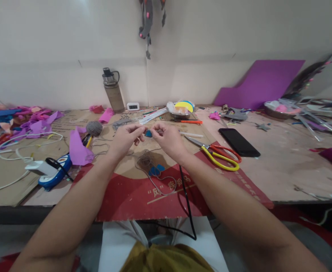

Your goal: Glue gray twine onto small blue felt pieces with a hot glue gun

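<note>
My left hand (128, 138) and my right hand (168, 139) meet above the cardboard, fingertips pinched close together. Between them is a small blue felt-like piece (148, 133), gripped from both sides; the fingers partly cover it. Below my hands lies a loose tangle of thin grey yarn (145, 160), with more small blue pieces (156, 170) beside it. To the left sits a ball of grey yarn (94, 129), its strand trailing toward the middle. Scissors (219, 154) with red and yellow handles lie half spread near my right forearm.
A black phone (239, 142) rests right of the scissors. Behind stand a water bottle (113, 90), a small white digital display (133, 106) and a metal bowl (180, 115). Coloured scraps (27, 121) and a blue power strip (55, 172) with cables occupy the left. Purple sheet (265, 85) leans against the wall.
</note>
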Available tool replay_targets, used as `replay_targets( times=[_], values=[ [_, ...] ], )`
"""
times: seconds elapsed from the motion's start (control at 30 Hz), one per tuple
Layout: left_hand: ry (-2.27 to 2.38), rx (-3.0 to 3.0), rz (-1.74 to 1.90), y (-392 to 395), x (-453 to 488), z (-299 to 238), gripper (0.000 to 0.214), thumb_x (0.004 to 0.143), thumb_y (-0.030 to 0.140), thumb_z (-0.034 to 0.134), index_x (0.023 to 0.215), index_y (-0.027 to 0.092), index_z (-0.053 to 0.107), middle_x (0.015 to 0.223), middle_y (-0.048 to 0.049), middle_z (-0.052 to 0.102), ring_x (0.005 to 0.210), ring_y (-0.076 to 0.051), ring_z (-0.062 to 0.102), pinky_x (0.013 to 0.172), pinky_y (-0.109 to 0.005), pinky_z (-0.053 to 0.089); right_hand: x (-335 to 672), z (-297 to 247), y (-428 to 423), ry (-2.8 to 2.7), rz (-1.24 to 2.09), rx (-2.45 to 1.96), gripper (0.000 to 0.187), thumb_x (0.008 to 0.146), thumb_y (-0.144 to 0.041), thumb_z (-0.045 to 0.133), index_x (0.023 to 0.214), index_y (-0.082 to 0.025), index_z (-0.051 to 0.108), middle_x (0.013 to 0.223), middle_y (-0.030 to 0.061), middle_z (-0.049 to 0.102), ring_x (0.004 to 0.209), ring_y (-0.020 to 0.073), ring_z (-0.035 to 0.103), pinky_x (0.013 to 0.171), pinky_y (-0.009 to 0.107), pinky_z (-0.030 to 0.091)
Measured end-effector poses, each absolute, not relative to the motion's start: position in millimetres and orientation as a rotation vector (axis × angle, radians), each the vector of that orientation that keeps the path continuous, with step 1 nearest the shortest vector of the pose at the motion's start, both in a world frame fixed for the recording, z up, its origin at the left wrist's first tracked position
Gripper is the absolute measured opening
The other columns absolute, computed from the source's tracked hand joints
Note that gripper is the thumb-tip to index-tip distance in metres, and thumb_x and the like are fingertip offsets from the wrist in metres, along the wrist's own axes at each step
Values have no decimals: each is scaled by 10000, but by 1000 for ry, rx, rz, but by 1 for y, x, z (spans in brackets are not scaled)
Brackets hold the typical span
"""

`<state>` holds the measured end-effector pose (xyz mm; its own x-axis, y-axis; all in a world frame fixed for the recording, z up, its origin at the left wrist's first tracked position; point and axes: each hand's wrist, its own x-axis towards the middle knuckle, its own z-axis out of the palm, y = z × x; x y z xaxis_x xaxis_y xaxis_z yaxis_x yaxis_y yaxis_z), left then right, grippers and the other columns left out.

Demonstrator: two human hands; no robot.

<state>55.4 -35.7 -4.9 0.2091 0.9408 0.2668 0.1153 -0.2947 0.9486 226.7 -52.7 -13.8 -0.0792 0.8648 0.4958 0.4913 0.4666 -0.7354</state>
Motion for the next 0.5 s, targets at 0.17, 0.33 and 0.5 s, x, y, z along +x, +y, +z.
replay_targets(
  times=[0.17, 0.33, 0.5],
  values=[
    [1198, 2005, 1120, -39, 54, -2, 189, 739, 301, 677, 861, 195, 775, 631, -21, 681, 499, -95, 537, 476, -205, 404, 226, -10, -58, -1873, 250, -1286, 140, 880, -255, 551, 856, -182, 668, 773, 45, 690, 702, 158, 584, 654, 275, 382],
    [1247, 2034, 1064, -41, 56, -5, 214, 784, 319, 624, 886, 193, 762, 525, 2, 620, 411, -90, 503, 414, -198, 385, 224, -13, -58, -1932, 138, -1361, 173, 902, -288, 546, 908, -184, 685, 862, 90, 719, 773, 199, 623, 696, 307, 402],
    [1240, 2044, 1081, -40, 55, -7, 185, 783, 319, 629, 837, 182, 739, 545, -7, 629, 443, -93, 536, 426, -192, 419, 224, -14, -58, -1929, 244, -1301, 208, 931, -300, 517, 879, -177, 676, 836, 74, 709, 772, 185, 617, 706, 297, 398]
  ],
)
